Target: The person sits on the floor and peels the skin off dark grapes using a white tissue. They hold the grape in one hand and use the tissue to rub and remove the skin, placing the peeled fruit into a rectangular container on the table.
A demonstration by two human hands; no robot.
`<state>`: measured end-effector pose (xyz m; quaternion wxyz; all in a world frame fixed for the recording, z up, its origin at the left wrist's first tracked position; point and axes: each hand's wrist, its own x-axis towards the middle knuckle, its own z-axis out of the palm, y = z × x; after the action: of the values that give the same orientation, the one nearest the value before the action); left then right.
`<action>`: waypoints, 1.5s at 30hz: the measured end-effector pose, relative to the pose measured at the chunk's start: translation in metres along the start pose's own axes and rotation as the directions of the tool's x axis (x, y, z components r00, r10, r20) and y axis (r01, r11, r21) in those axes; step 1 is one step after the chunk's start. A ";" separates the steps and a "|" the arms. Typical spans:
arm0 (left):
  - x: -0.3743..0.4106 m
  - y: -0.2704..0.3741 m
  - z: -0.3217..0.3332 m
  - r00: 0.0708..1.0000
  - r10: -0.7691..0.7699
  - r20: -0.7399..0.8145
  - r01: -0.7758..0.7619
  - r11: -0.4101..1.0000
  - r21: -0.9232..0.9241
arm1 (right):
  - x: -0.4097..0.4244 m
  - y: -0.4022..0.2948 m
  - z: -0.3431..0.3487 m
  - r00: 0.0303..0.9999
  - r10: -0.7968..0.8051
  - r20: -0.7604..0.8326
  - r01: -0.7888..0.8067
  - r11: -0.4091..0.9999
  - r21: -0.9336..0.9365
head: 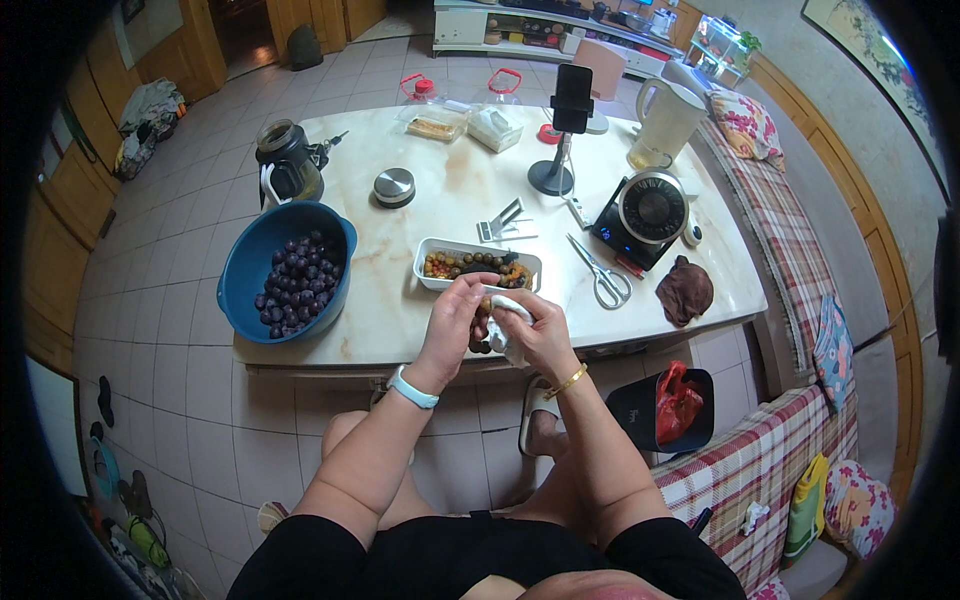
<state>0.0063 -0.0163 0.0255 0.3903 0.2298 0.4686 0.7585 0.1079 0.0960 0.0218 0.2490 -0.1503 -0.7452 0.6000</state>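
Note:
My left hand point(444, 322) grips a strand of brown beads point(478, 334), partly hidden by the fingers. Against the beads, my right hand point(546, 328) presses a crumpled white cloth or tissue point(504, 337). Both hands meet over the table's near edge. Just beyond them is a white plastic tray point(429, 280) holding several bead strings point(480, 261) in brown, yellow and red. The left fingertips overlap the tray's near side in this view.
A blue basin point(238, 300) of dark grapes point(300, 285) stands left on the marble-topped table point(375, 300). To the right lie scissors point(601, 274), a brown cloth point(684, 291) and a phone on a stand point(559, 161). A black bin point(637, 409) is below.

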 end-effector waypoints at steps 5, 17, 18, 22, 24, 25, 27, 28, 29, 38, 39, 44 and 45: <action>-0.001 -0.009 0.001 0.994 0.039 0.099 -0.050 0.992 0.118 | 0.000 0.004 -0.001 0.996 0.068 -0.063 -0.069 0.997 -0.016; 0.002 -0.004 -0.004 0.999 0.036 -0.023 -0.038 0.998 -0.059 | 0.001 0.005 0.001 0.997 -0.070 -0.018 0.071 0.995 0.072; 0.002 -0.005 -0.005 0.999 0.049 -0.007 -0.050 0.998 -0.041 | 0.003 0.007 0.003 0.997 -0.066 -0.051 0.068 0.997 0.041; -0.001 -0.012 0.001 0.995 0.020 0.093 -0.031 0.992 0.119 | 0.000 0.000 -0.001 0.996 -0.016 -0.092 0.015 1.000 -0.016; 0.000 -0.013 0.001 0.995 0.028 0.098 -0.038 0.993 0.108 | 0.001 0.002 0.000 0.992 0.007 -0.124 -0.003 1.000 0.028; 0.000 -0.013 0.002 0.994 0.032 0.101 -0.042 0.994 0.102 | 0.001 0.003 0.000 0.990 0.019 -0.139 -0.012 0.999 0.051; 0.000 -0.012 0.002 0.997 0.027 0.069 -0.030 0.999 0.033 | 0.000 0.004 -0.002 0.994 0.053 -0.101 -0.041 0.992 0.118; 0.000 -0.009 0.002 0.998 0.033 0.049 -0.033 0.999 0.000 | -0.001 0.004 -0.001 0.994 0.068 -0.083 -0.053 0.985 0.167; 0.000 -0.006 0.003 0.999 0.038 0.030 -0.037 0.999 -0.033 | -0.001 0.005 -0.001 0.995 0.082 -0.064 -0.066 0.975 0.214; 0.001 -0.006 0.000 0.998 0.063 0.025 -0.066 0.990 0.121 | 0.000 0.000 0.002 0.995 -0.055 -0.081 0.053 0.998 -0.021; 0.000 -0.010 0.000 0.997 0.051 0.053 -0.058 0.988 0.145 | 0.000 0.002 0.002 0.995 -0.047 -0.093 0.043 0.998 -0.044; 0.000 -0.012 0.003 0.995 0.044 0.093 -0.052 0.994 0.094 | 0.001 0.006 -0.002 0.989 0.063 -0.131 -0.059 0.998 0.030; 0.000 -0.011 0.002 0.996 0.043 0.074 -0.049 0.996 0.072 | 0.001 0.005 -0.001 0.993 0.042 -0.112 -0.037 0.998 0.045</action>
<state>0.0122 -0.0127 0.0171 0.3807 0.2821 0.4766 0.7405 0.1075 0.0984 0.0173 0.2819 -0.1934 -0.7137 0.6113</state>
